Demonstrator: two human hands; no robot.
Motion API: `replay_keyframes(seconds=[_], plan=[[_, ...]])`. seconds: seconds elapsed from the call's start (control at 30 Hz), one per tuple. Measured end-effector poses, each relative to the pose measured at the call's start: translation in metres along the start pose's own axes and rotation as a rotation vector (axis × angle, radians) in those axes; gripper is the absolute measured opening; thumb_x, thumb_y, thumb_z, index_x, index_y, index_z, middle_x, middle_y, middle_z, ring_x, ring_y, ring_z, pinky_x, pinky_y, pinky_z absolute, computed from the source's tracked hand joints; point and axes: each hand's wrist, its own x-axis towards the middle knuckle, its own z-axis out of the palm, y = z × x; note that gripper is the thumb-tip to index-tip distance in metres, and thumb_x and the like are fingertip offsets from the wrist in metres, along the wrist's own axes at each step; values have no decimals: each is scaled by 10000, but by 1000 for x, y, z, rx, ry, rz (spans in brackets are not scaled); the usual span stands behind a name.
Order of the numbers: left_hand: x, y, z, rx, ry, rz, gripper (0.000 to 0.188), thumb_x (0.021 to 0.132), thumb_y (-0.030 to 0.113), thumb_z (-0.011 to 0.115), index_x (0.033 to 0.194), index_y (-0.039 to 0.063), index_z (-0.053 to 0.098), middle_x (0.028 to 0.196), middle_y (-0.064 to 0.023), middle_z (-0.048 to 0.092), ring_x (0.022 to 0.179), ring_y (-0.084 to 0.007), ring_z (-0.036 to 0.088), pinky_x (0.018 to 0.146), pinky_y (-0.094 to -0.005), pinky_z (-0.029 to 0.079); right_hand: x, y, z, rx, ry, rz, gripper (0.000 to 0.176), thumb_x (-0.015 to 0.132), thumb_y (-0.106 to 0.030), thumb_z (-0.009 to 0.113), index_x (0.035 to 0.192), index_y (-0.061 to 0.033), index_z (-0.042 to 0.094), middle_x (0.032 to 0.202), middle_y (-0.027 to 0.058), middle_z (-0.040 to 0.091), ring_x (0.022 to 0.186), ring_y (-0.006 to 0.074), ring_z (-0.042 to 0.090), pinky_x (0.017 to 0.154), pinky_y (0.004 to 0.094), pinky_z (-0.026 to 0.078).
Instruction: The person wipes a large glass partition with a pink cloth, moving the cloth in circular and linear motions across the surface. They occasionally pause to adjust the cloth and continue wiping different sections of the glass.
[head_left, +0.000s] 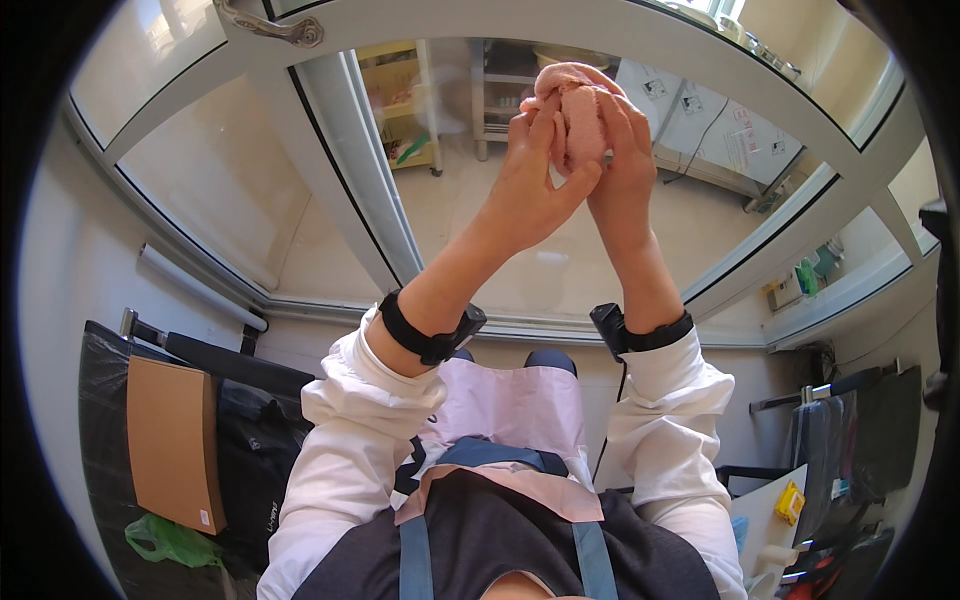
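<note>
A folded pink terry cloth (583, 124) is bunched between both of my hands, raised in front of a framed glass door. My left hand (536, 176) grips its near left side, with the thumb reaching across below it. On the other side my right hand (628, 146) wraps its fingers over the cloth's right edge. Behind the hands is the door's glass pane (487, 225), and whether the cloth touches it I cannot tell.
An ornate metal door handle (281, 26) is at the upper left. Through the glass show a yellow shelf cart (397, 105) and a steel cabinet (720, 135). Left of me, a cardboard box (172, 442) lies on a black seat; black chairs (855, 427) stand at right.
</note>
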Motion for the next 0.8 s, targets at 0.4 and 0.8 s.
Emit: replay_keyframes(seconds=[0.4,0.8], plan=[[14,8,0,-381,10,-253,447,996,428,318,1011,52,560,843,-48,529,932,-169,463,833,-307,413,17,-10,-5,-23,-64,-223,537,636,68,688,1142,-84,591,1227,105,487,1158,311,447,915,385,423],[-5,-14,13,-39,42,-90,533,928,482,485,1222,40,511,1266,-149,426,1148,-269,444,928,-366,409,2,10,-23,-167,33,-176,512,680,45,634,1160,-116,563,1178,71,506,1048,322,494,802,396,458]])
